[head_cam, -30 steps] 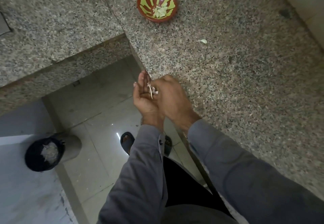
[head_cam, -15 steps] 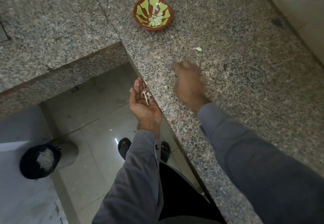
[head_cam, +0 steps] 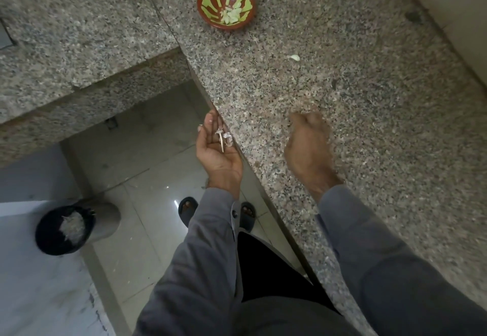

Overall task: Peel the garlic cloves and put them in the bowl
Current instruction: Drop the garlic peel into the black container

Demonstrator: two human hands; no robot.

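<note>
1. Head view: left hand [head_cam: 220, 151] cupped, palm up, cradles papery garlic skins [head_cam: 224, 137]
2. Right hand [head_cam: 309, 146] blurred; grip cannot be told
3. Loose clove [head_cam: 294, 57] lies on counter [head_cam: 369, 125] near bowl [head_cam: 226, 5]; small, light, probably slippery, so pinch its sides

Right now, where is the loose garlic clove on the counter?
In the head view, the loose garlic clove lies alone on the granite counter, right of and nearer than the bowl, beyond the right hand.

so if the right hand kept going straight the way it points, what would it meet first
Probably the loose garlic clove on the granite counter. The right hand is blurred, fingers aimed up the counter toward it, bare stone between. Its height above the counter is unclear, so it might pass over.
</note>
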